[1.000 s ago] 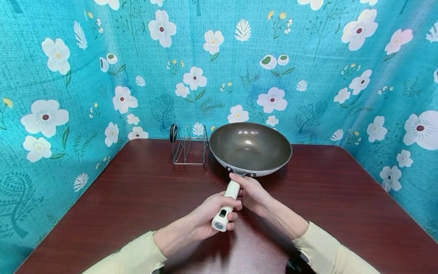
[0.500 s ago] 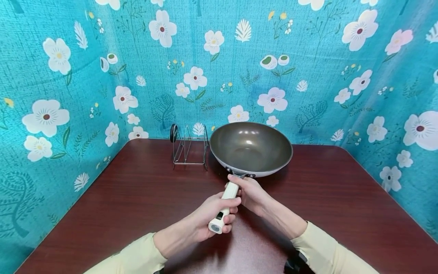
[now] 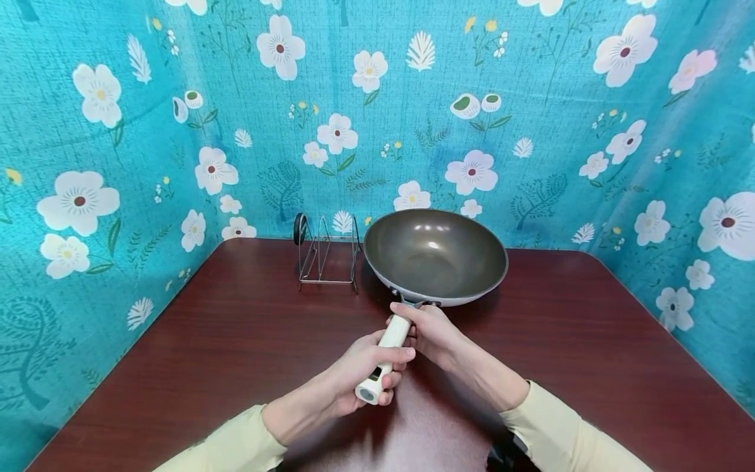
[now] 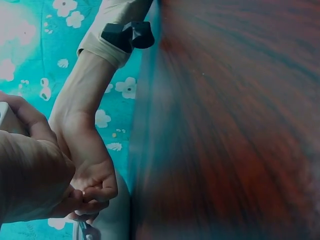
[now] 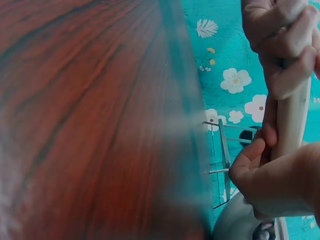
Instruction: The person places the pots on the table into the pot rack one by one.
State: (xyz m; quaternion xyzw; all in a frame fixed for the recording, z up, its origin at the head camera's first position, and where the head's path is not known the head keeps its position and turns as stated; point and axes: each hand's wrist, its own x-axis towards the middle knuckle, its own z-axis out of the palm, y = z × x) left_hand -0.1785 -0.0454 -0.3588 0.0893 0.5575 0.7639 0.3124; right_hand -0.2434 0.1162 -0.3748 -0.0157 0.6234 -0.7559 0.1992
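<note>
A deep wok-like pan, dark inside and pale outside, sits toward the back of the table with its off-white handle pointing at me. My left hand grips the handle near its free end, thumb across the top. Closer to the pan, my right hand holds the same handle, its thumb lying along the top by the metal bracket. In the right wrist view, fingers of both hands curl round the handle. The left wrist view shows the pan only in part, behind the hands.
A wire rack with a black round piece at its upper left stands just left of the pan. The dark red-brown table runs back to a blue flowered curtain on three sides.
The handle's free end has swung left and slightly toward me, with my left hand following. The pan has shifted a little to the right. Both hands have kept their hold.
</note>
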